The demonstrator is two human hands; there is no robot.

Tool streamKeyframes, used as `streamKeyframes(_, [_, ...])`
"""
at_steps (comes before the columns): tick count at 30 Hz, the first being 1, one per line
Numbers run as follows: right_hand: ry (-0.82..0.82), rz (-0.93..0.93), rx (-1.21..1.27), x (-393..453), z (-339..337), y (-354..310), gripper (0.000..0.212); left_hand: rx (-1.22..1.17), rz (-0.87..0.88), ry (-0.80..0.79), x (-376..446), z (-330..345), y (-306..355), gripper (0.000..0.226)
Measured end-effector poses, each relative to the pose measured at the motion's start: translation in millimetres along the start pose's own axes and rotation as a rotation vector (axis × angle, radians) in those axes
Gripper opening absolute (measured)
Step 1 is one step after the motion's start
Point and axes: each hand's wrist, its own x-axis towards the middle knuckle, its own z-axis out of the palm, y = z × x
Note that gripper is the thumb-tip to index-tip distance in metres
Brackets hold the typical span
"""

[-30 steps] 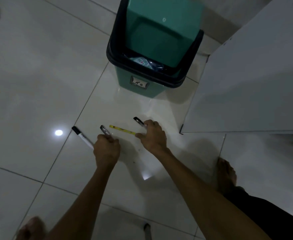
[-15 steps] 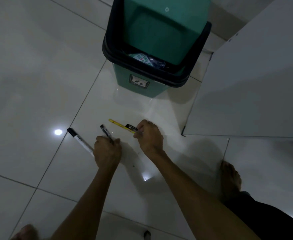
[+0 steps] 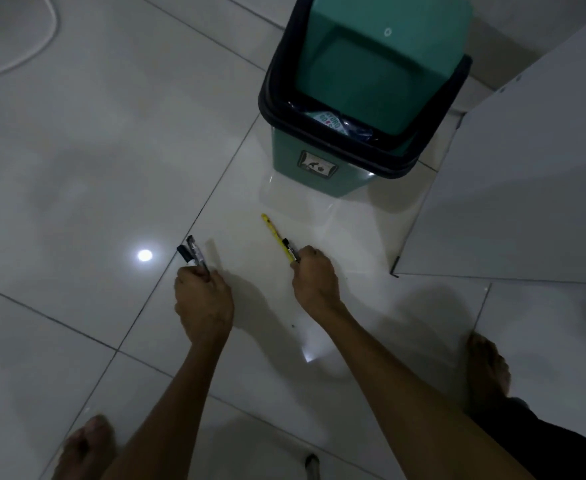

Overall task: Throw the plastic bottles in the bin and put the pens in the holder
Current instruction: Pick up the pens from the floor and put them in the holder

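Observation:
Low over the tiled floor, my left hand (image 3: 204,299) grips two pens: a black-capped white marker (image 3: 184,255) and a dark pen (image 3: 196,252), their tips sticking out forward. My right hand (image 3: 314,280) grips a yellow pen (image 3: 273,233) and a dark pen (image 3: 290,247) together, both pointing up-left. The green bin (image 3: 322,174) with a black rim stands just beyond, its swing lid tilted open. A plastic bottle label (image 3: 328,120) shows inside it. No holder is in view.
A white cabinet panel (image 3: 527,188) stands at the right, close to the bin. My bare feet (image 3: 487,372) are at the lower right and lower left. A white cable (image 3: 38,46) curves at top left. A dark object (image 3: 312,464) lies at the bottom edge.
My left hand picked the white marker up from the floor beside the dark pen it held. My right hand took the yellow pen together with its dark pen.

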Motion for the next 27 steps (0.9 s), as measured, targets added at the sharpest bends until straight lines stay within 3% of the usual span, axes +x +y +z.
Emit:
streamKeyframes(11, [-0.056, 0.044, 0.126, 2, 3, -4, 0.023, -0.087, -0.199, -0.041, 12, 15, 3, 0.039])
streamKeyframes(16, [-0.106, 0.080, 0.291, 0, 2, -4, 0.024, -0.097, -0.163, -0.035, 3, 14, 8, 0.042])
streamKeyframes(22, [-0.168, 0.126, 0.483, -27, -27, -23, 0.024, -0.296, 0.025, -0.241, -20, -3, 19, 0.038])
streamKeyframes(27, [-0.139, 0.112, 0.534, -72, -79, -42, 0.023, -0.589, -0.013, -0.445, -44, -48, 53, 0.031])
